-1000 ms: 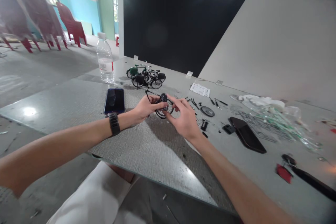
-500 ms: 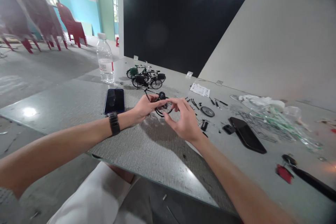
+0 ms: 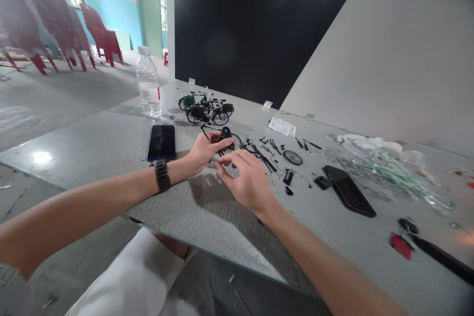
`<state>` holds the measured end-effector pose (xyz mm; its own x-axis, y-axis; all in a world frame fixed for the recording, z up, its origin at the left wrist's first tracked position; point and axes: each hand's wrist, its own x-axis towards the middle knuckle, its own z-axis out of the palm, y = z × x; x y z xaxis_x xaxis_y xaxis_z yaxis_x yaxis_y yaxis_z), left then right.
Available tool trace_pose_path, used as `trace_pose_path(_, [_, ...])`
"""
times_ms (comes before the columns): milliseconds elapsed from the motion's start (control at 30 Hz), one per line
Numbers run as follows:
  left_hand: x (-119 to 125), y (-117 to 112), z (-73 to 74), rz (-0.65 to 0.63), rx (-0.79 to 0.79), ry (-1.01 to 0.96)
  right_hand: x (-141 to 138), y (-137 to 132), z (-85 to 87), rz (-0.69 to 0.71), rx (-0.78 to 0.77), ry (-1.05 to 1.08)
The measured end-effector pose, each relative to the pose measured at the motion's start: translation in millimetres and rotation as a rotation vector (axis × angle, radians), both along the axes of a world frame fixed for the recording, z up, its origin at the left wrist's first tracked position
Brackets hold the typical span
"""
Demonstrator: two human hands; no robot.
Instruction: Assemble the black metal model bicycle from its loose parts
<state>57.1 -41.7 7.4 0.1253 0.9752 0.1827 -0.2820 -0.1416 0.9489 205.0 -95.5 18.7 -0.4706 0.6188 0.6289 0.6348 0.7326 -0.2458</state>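
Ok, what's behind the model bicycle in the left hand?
Other model bicycles on the table, one with a green bag. The front bicycle partly covers others; whatever the left hand covers isn't visible.

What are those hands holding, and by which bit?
The left hand holds a small bicycle by the black part beside its spoked wheel. Whether the right hand holds anything, I can't tell.

Black part-built miniature bicycle looks plasticky tbh; left of it, smooth clear plastic bottle, glossy dark rectangular phone.
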Motion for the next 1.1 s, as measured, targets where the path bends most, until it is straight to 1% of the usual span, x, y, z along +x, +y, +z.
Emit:
trace_pose_path(100, [0.3,2.7,-2.6,0.068,0.023,0.001,-1.0,-1.0,-0.7,0.004,-0.032,0.036])
trace_pose_path(200, [-0.1,4.6,-3.9,0.138,0.060,0.011,-0.6,-1.0,-0.9,0.000,-0.038,0.028])
trace_pose_path(367, [-2.9,6.3,-3.1,0.170,0.085,0.078,4.9,2.9,-1.0,-0.048,-0.046,0.024])
trace_pose_path(500, [-4.5,10.4,-6.0,0.237,0.104,0.101,8.8,5.9,-0.5,-0.087,-0.081,0.038])
trace_pose_path(633, [-4.2,12.9,-9.5,0.262,0.141,0.111,7.3,5.5,-0.8,-0.105,-0.139,0.116])
trace_pose_path(800, [-4.3,10.9,-6.3,0.303,0.150,0.127,3.1,4.1,-5.9,-0.117,-0.217,0.250])
trace_pose_path(933, [-5.0,9.7,-3.9,0.285,0.147,0.133,4.2,5.3,-6.8,-0.115,-0.191,0.234])
trace_pose_path(1100, [-4.6,8.2,-4.9,0.184,0.077,0.079,12.8,10.6,-1.4,-0.142,-0.076,0.115])
